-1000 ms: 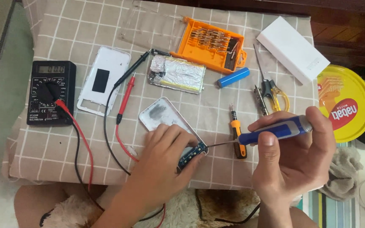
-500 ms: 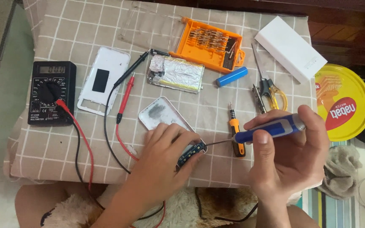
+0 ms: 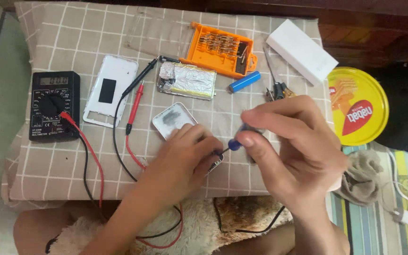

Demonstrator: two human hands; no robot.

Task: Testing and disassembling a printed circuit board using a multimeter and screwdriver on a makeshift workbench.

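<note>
My left hand (image 3: 185, 158) presses down on a small circuit board (image 3: 215, 164) on the checked cloth, covering most of it. My right hand (image 3: 293, 146) grips a blue-handled screwdriver (image 3: 238, 140), its thin metal tip meeting the board beside my left fingers. The handle is mostly hidden behind my right fingers. A white case half (image 3: 173, 120) lies just above my left hand. A foil-wrapped flat battery pack (image 3: 187, 81) lies further back.
A black multimeter (image 3: 54, 106) sits at left, its red and black probes (image 3: 135, 101) and leads trailing over the cloth. A white back cover (image 3: 111, 90), orange bit case (image 3: 220, 50), blue cylindrical cell (image 3: 244, 81), white box (image 3: 301, 51) and yellow round tin (image 3: 359, 106) lie around.
My right hand has tilted the screwdriver up toward the camera and drawn closer to my left hand; its handle now hides behind my fingers. My left hand stays on the board.
</note>
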